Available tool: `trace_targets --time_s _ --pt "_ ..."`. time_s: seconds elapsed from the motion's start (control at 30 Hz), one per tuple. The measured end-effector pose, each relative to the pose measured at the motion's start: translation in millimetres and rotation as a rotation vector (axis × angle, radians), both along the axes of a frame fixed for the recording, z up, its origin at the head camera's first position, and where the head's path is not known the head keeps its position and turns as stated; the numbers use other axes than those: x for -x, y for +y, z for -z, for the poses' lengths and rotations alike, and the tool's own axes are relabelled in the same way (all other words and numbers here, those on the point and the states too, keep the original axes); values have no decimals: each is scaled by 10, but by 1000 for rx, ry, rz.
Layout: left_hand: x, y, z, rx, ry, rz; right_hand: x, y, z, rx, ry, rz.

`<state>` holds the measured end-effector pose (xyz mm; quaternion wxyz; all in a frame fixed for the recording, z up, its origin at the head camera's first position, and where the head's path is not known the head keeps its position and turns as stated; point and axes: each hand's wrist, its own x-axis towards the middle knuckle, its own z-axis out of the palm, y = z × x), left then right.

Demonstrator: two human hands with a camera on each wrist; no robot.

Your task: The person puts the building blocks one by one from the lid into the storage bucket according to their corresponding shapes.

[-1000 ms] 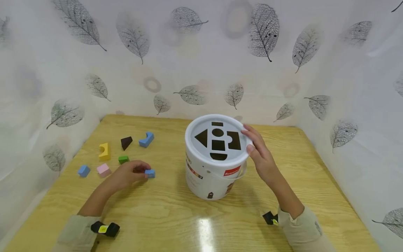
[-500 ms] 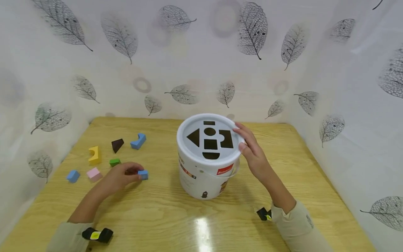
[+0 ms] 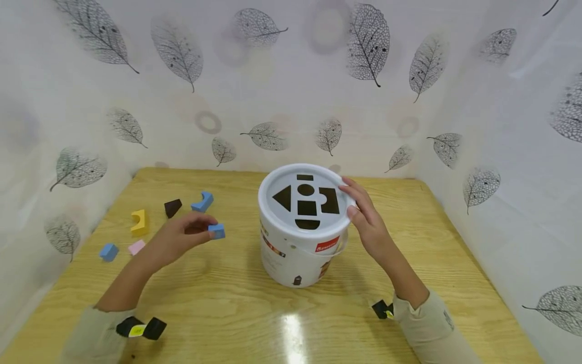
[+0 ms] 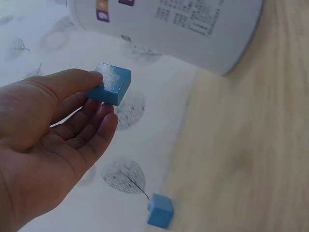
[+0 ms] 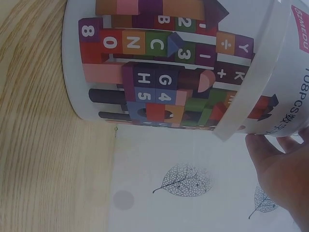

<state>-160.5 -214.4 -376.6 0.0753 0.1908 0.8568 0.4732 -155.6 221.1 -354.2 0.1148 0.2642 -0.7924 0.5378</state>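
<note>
Between thumb and fingertips, my left hand pinches a small blue block, held up above the table; its smooth, flat faces show in the left wrist view. To the right stands a white bucket whose lid has dark cut-outs: a triangle, a circle, rectangles, a half-round and a notched shape. My right hand rests on the right side of the lid's rim, fingers toward the back and thumb nearer the front. The right wrist view shows the bucket's printed side and handle.
Left of the bucket on the wooden table lie a yellow arch block, a dark block, a blue arch block, another blue block and a pink block, partly hidden by my left hand. A leaf-patterned sheet surrounds the table.
My left hand has risen off the table with the blue block and now covers the green block seen earlier. The right hand stays at the lid's rim. The head view has shifted slightly.
</note>
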Motion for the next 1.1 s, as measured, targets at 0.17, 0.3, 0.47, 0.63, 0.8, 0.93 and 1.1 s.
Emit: trace_targets --time_s 0.17,0.3,0.47,0.63,0.8,0.93,1.1 --pt "34 102 -250 0 54 19 13 4 7 -3 2 1" --pt "85 176 -439 1 103 14 21 14 12 -4 3 6" --pt "138 249 -631 11 134 -12 23 22 22 -2 -1 8" --pt "186 320 -744 -10 137 -32 23 12 25 4 -9 4" --pt "250 414 -844 -48 152 -35 23 -23 12 43 -2 -11" --pt "310 511 -925 -59 170 -20 32 -50 12 68 -12 -28" --pt "394 707 -1001 -129 169 31 44 -55 15 65 -20 -22"
